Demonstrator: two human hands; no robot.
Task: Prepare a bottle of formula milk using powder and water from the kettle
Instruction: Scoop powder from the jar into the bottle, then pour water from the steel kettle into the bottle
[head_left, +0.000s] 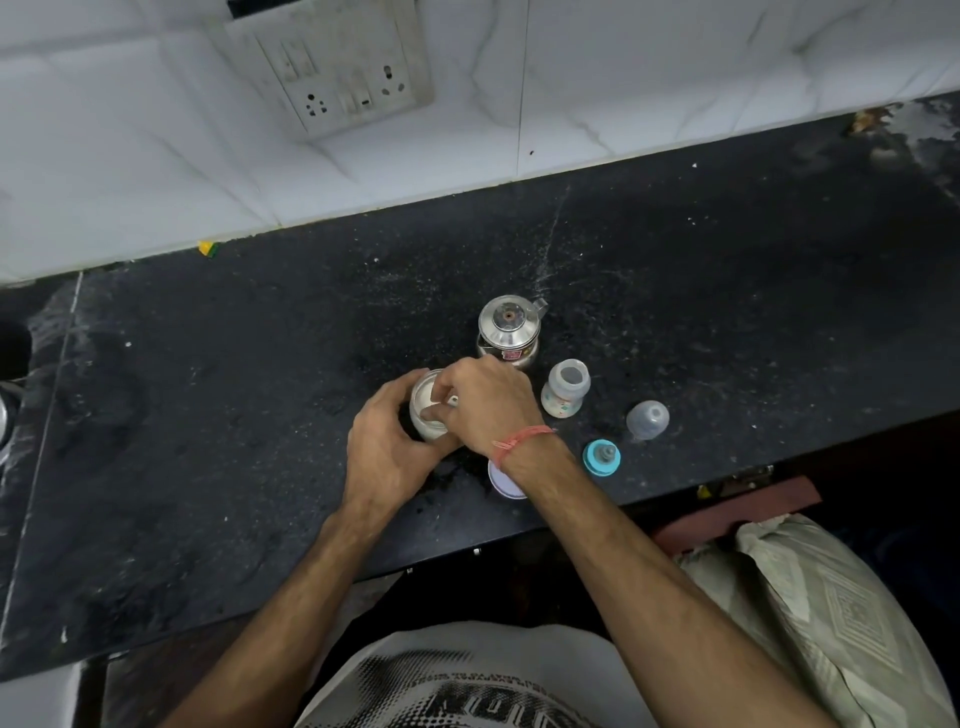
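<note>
My left hand (387, 447) curls round the side of the open powder jar (427, 402), which stands on the black counter (208, 415) a little left of the middle. The jar holds white powder. My right hand (485, 402) reaches over the jar's mouth, with its fingers (441, 413) bent down into the opening and pinched on something small and pale; I think it is a scoop (453, 400), though only a sliver of it shows. A red thread (519, 439) is tied round that wrist. Under my right forearm a round white lid (501, 486) lies flat near the counter's front edge, partly hidden.

Behind my right hand stands the steel kettle (509, 330), lid on, spout pointing to the back right. Just to the right of it, the baby bottle (565, 389) stands upright and uncapped, near my right hand but apart from it. Further right the clear cap (648, 420) lies on the counter. In front of the bottle and cap sits the teal ring with its teat (601, 457), pointing up.

On the white tiled wall (130, 156) behind, a switch plate (337, 67) is mounted.
</note>
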